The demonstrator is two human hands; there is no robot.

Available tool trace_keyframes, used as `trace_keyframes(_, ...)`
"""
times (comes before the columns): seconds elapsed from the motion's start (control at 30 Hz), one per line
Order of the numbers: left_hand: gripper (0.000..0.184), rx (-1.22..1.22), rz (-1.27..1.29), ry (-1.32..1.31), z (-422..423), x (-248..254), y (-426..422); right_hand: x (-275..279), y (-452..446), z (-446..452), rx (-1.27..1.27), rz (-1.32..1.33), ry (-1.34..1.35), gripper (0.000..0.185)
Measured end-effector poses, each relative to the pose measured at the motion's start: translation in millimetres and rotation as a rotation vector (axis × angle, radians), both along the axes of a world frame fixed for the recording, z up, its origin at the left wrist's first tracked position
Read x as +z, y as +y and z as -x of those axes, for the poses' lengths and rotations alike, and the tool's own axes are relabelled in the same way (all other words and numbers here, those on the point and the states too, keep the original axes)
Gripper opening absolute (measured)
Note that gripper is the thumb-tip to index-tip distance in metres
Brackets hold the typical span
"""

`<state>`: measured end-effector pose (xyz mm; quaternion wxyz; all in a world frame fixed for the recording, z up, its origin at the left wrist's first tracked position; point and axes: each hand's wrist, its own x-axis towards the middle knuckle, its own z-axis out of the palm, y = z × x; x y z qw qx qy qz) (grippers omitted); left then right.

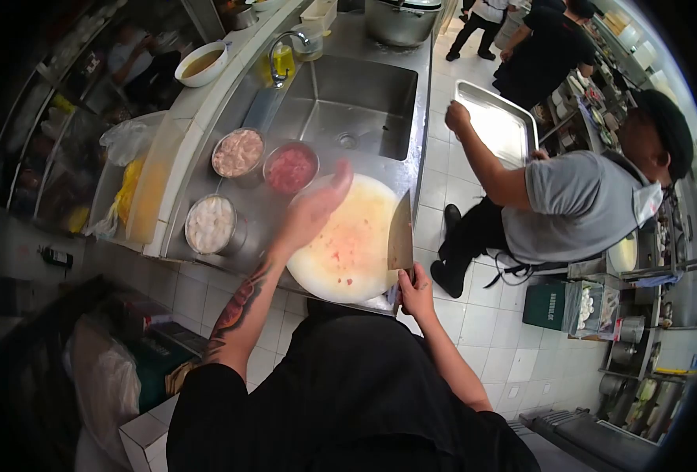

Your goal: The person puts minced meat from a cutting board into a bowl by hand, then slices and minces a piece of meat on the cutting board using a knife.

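Note:
A round, pale cutting board [348,244] with small red meat scraps lies at the counter's near end. My left hand [317,206] is over the board's upper left part, fingers blurred, stretched toward the sink; nothing shows in it. At the board's right edge my right hand [417,289] grips the handle of a wide-bladed cleaver [400,236], its blade pointing away from me. Beyond my left hand stands a metal bowl of red minced meat [291,167]. Left of it are a bowl of pale pink meat [238,153] and a bowl of whitish pieces [211,224].
Past the bowls is a steel sink [348,102] with a faucet [284,59] and a large pot [402,22]. A co-worker [576,197] at the right holds a metal tray [496,124]. A white bowl of brown liquid [201,64] sits on the left ledge.

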<state>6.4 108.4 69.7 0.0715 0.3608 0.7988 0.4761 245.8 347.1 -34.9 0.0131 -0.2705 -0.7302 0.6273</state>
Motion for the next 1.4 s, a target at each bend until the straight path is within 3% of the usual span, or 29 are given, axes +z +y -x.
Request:
trace_keyframes(0.03, 0.054, 0.009, 0.002, -0.001, -5.4, -18.0, -7.3, -4.8, -0.2, -2.6, -0.04, 0.072, 0.037, 0.025)
trace_keyframes(0.1, 0.058, -0.139, 0.226, 0.42, -15.6, -69.3, -27.1, -4.7, -4.5, -9.9, -0.071, 0.146, 0.067, 0.025)
trace_keyframes(0.17, 0.058, -0.121, 0.169, 0.337, -37.3, -73.1, -44.0, 15.7, -11.1, -16.3, -0.028, -0.009, 0.137, 0.025)
trace_keyframes(0.23, 0.052, 0.204, 0.082, 0.035, -48.2, -91.6, -59.9, 21.3, -14.0, -25.4, -0.025, 0.019, 0.14, 0.027)
trace_keyframes(0.33, 0.044, 0.368, 0.027, 0.013, -41.1, -106.7, -60.3, 24.7, -15.4, -23.9, 0.052, -0.119, 0.249, 0.029)
trace_keyframes(0.43, 0.035, 0.28, 0.101, 0.178, -28.3, -101.7, -34.2, 43.6, -12.4, 2.4, 0.141, 0.053, 0.046, 0.027)
trace_keyframes(0.5, 0.027, 0.285, 0.124, 0.226, -15.5, -102.4, -11.6, 49.9, -19.5, 20.8, 0.108, 0.2, -0.016, 0.014)
trace_keyframes(0.57, 0.026, 0.27, 0.304, 0.148, -8.3, -92.9, 5.6, 55.0, -27.0, 30.8, 0.096, 0.186, 0.018, 0.012)
trace_keyframes(0.63, 0.027, 0.246, 0.31, 0.122, -2.1, -93.5, 8.8, 56.3, -27.8, 37.7, 0.085, 0.185, 0.15, 0.015)
trace_keyframes(0.7, 0.028, 0.209, 0.314, 0.101, -2.9, -94.9, 7.7, 53.9, -23.6, 38.2, 0.094, 0.155, 0.094, 0.015)
trace_keyframes(0.8, 0.032, 0.147, 0.233, -0.327, 4.1, -83.9, -24.7, 58.8, -24.4, 31.5, 0.096, -0.01, 0.016, 0.016)
trace_keyframes(0.83, 0.032, 0.143, 0.237, -0.325, 3.3, -95.3, -39.5, 55.3, -25.1, 24.9, 0.092, -0.008, 0.018, 0.016)
trace_keyframes(0.9, 0.035, 0.216, 0.149, -0.209, -7.7, -127.0, -63.9, 38.4, -20.9, 6.4, 0.149, -0.25, -0.023, 0.017)
trace_keyframes(0.93, 0.035, 0.219, 0.15, -0.213, -16.1, -119.2, -66.1, 23.4, -18.9, 1.1, 0.205, -0.413, 0.071, 0.019)
trace_keyframes(0.97, 0.036, 0.21, 0.197, -0.11, -23.0, -110.8, -66.0, 10.1, -14.3, -4.7, 0.205, -0.414, 0.069, 0.019)
trace_keyframes(1.03, 0.038, 0.196, 0.234, -0.008, -33.4, -107.4, -59.1, 29.2, -13.6, -6.7, 0.16, -0.102, -0.122, 0.021)
trace_keyframes(1.23, 0.037, 0.362, 0.051, -0.035, -47.5, -108.8, -51.7, 37.4, -12.6, -0.2, 0.244, -0.173, -0.099, 0.02)
trace_keyframes(1.3, 0.039, 0.267, 0.277, 0.265, -49.5, -97.5, -52.0, 29.9, -8.2, 0.1, 0.25, -0.16, -0.09, 0.019)
trace_keyframes(1.4, 0.038, 0.191, 0.281, 0.276, -30.9, -93.3, -46.9, 20.6, -8.3, -0.3, 0.214, -0.098, -0.009, 0.017)
